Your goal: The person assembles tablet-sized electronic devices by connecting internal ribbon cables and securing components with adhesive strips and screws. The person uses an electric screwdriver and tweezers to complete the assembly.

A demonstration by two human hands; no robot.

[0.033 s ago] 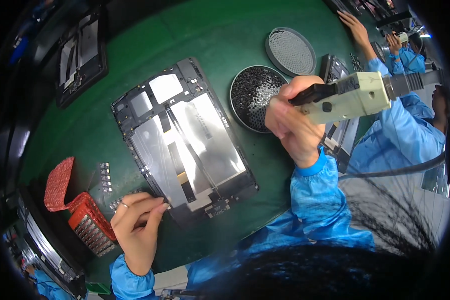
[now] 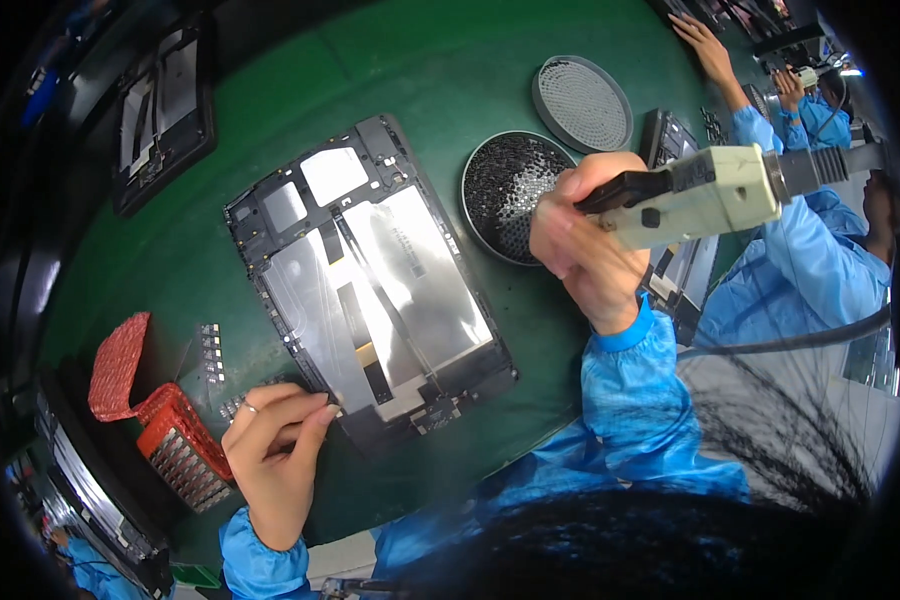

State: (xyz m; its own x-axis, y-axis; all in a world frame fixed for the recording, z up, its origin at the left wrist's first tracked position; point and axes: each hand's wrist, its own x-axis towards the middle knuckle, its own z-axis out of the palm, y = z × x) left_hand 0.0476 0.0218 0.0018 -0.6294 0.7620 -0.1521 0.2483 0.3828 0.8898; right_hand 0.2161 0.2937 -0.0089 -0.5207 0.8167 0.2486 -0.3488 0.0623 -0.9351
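Observation:
My right hand is wrapped round a cream powered screwdriver with a black lever. Its tip is hidden behind my fingers, above the rim of a round dish full of tiny black screws. An opened tablet, its silver inside facing up, lies tilted in front of me. At its near left corner, my left hand has thumb and forefinger pinched together against the edge. A tiny piece may be between those fingertips; it is too small to name.
A second round dish, grey with holes, stands behind the first. Left of the tablet are a strip of small parts and a red wrap around metal pieces. Other tablets lie around the green table. A co-worker's hand reaches in at upper right.

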